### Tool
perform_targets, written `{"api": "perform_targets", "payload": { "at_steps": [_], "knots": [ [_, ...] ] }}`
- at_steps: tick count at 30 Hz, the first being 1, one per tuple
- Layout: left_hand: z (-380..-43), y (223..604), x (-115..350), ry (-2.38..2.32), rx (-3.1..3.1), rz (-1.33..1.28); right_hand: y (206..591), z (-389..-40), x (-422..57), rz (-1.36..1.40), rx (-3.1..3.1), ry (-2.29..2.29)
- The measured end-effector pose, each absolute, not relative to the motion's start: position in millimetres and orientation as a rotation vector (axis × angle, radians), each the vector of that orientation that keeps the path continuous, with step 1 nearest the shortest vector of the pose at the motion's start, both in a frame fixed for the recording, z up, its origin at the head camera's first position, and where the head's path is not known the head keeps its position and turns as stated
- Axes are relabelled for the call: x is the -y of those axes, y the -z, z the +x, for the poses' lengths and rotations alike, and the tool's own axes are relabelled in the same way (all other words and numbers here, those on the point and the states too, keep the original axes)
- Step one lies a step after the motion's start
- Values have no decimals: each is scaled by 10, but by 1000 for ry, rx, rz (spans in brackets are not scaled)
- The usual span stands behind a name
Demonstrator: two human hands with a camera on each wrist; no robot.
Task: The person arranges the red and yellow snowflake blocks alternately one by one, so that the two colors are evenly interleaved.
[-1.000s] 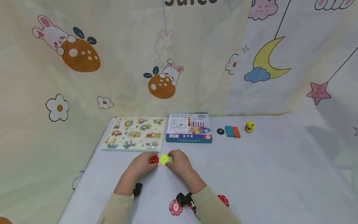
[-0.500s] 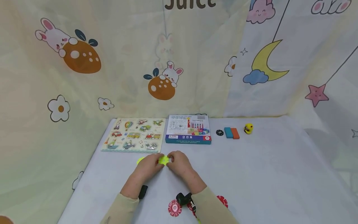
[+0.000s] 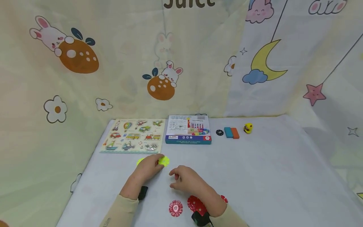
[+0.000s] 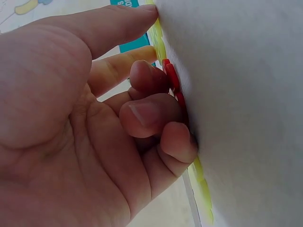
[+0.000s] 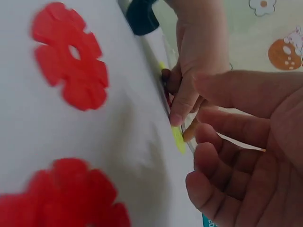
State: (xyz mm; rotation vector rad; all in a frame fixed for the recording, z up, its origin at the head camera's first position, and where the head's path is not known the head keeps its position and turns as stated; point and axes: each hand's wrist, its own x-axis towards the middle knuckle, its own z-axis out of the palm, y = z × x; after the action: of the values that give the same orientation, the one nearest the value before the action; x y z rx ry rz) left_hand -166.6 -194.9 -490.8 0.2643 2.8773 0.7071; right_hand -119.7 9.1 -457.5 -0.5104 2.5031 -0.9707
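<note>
In the head view my left hand [image 3: 148, 167] lies low over the white table, its thumb and a fingertip pinching the edges of a yellow flower-shaped interlocking disc [image 3: 165, 161]. Another yellow disc [image 3: 140, 161] peeks out beyond the back of that hand. Between the two yellow ones, the left wrist view shows red disc edges [image 4: 173, 78] under the curled fingers. My right hand [image 3: 188, 180] hovers apart to the right, fingers loosely bent and holding nothing. Beneath and near it lie red flower discs [image 3: 196, 204], one partly covered by the forearm, and a paler red-and-white one [image 3: 175, 208].
Behind the hands lie a vehicle picture puzzle board [image 3: 130, 135] and a boxed bead set [image 3: 188, 130]. Farther right are a black round chip [image 3: 219, 132], a blue block [image 3: 228, 132], an orange block [image 3: 235, 133] and a small yellow-and-black toy [image 3: 248, 128]. A printed cloth backdrop [image 3: 198, 88] rises behind.
My left hand moved right over the red disc to the yellow one. The right hand let go of that yellow disc and drew back toward me, uncovering more of the red discs.
</note>
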Motion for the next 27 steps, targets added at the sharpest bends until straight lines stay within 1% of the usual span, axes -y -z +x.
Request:
{"api": "perform_targets", "payload": {
  "at_steps": [5,10,13,21,27],
  "knots": [
    [-1666,4915,1968,-711,-2893,265,4607,-902,-158,-554,-2477,771],
    [-1671,4926,1974,-728,-2891,271,4726,-746,-147,-665,-2570,601],
    [-1672,4933,1974,-723,-2895,265,4758,-734,-130,-706,-2609,576],
    [-1669,4924,1962,-730,-2881,264,4727,-741,-134,-602,-2459,769],
    [-1670,4923,1961,-721,-2872,281,4541,-848,-234,-512,-2269,1006]
  ]
}}
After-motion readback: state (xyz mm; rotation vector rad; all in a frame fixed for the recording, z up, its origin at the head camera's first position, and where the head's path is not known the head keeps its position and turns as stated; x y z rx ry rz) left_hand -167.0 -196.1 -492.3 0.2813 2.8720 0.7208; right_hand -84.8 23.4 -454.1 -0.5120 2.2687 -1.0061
